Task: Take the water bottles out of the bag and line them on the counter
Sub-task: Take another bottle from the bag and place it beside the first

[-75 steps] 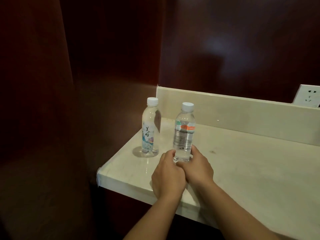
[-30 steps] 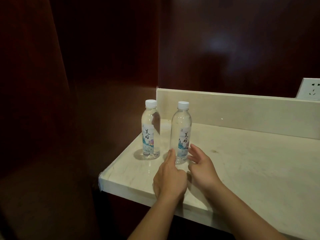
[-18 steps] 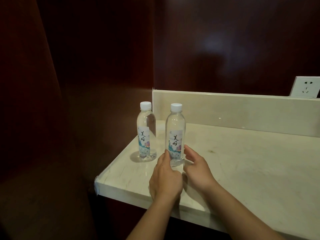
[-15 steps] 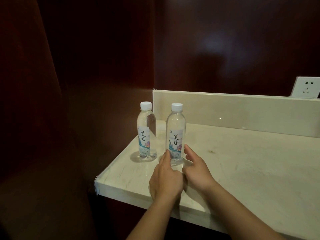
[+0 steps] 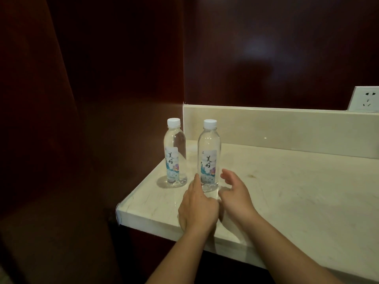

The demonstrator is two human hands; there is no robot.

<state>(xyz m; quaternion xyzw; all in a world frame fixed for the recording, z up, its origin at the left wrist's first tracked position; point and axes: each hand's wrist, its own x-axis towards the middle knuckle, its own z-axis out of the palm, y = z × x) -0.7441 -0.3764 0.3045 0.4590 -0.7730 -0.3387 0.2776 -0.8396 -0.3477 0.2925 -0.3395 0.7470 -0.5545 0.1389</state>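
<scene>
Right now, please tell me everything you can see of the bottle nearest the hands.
The clear plastic bottle has a white cap and a pale label with dark characters. It stands upright on the counter, right of the other bottle, apart from it. The forefinger of the left hand seems to touch its lower side; the right hand hovers open beside it.

The clear plastic water bottle with the white cap [image 5: 209, 154], which both your hands gripped at the base, has turned. Its label [image 5: 208, 169] showed fine print and an orange band, and now its blue picture side faces you. Your right hand [image 5: 235, 195] has let go and opened, fingers [image 5: 226, 174] spread just right of the bottle. Your left hand [image 5: 198, 210] has loosened too, its forefinger [image 5: 196, 181] straight against the bottle's lower left edge.
</scene>
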